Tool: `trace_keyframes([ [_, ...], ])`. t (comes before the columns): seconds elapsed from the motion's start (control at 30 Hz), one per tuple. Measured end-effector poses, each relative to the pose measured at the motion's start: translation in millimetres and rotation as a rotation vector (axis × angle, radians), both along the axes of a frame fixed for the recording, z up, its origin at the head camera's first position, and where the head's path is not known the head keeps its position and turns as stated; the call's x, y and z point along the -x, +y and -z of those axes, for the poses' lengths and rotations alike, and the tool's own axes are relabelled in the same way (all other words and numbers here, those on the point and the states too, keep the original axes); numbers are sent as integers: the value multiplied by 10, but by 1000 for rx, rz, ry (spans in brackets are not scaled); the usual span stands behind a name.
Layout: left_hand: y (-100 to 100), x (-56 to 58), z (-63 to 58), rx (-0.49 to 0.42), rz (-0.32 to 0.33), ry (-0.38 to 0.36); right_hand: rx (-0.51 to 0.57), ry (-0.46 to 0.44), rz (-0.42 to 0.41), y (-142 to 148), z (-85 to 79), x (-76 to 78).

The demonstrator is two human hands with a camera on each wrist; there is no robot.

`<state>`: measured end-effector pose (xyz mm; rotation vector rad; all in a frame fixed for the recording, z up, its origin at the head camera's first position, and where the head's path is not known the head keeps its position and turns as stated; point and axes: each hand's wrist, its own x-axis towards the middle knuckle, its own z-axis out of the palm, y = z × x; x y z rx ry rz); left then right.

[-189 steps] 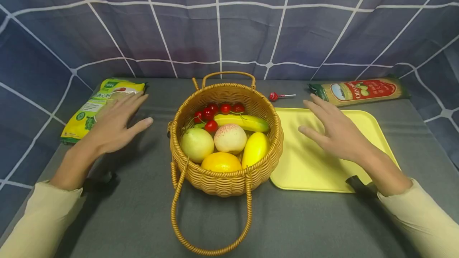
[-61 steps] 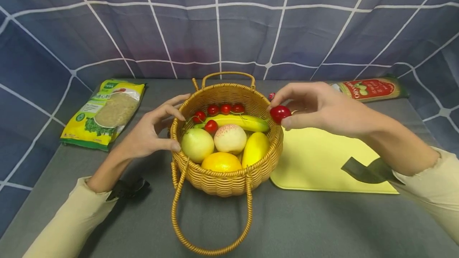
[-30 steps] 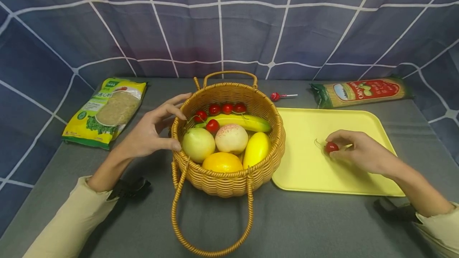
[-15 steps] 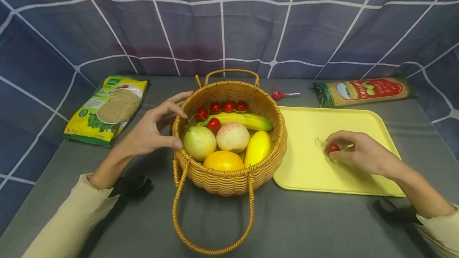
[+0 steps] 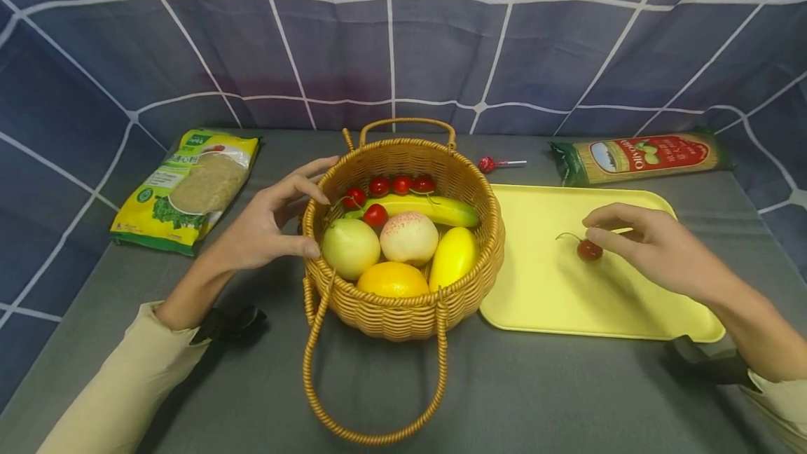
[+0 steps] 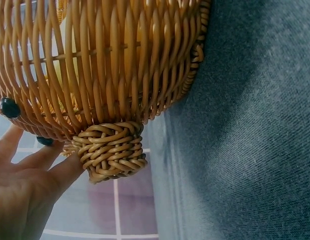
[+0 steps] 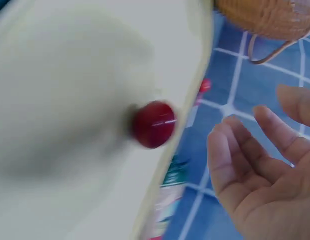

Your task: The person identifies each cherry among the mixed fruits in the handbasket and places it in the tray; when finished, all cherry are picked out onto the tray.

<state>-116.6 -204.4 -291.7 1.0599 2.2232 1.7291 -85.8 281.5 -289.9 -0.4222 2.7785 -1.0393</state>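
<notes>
Your right hand [image 5: 658, 247] hovers, fingers released, just above 1 cherry [image 5: 589, 251] lying between the left and right edges of the tray [image 5: 536, 286]; your left hand [image 5: 261, 230] touches the basket [image 5: 403, 321] at its left rim, fingers loosely spread.

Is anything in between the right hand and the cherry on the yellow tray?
No, nothing visible stands between the right hand and the cherry. The right wrist view shows an open gap; the cherry lies uncovered on the yellow tray.
</notes>
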Motion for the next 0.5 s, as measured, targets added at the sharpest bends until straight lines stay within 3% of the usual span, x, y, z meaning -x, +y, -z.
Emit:
trace_keyframes([
  [0.2, -7, 5, 7, 0, -2, -4, -17, 75, 13, -265, -309, -24],
  [0.5, -17, 11, 9, 11, -12, -6, 52, 193, -206, -877, -765, 126],
])
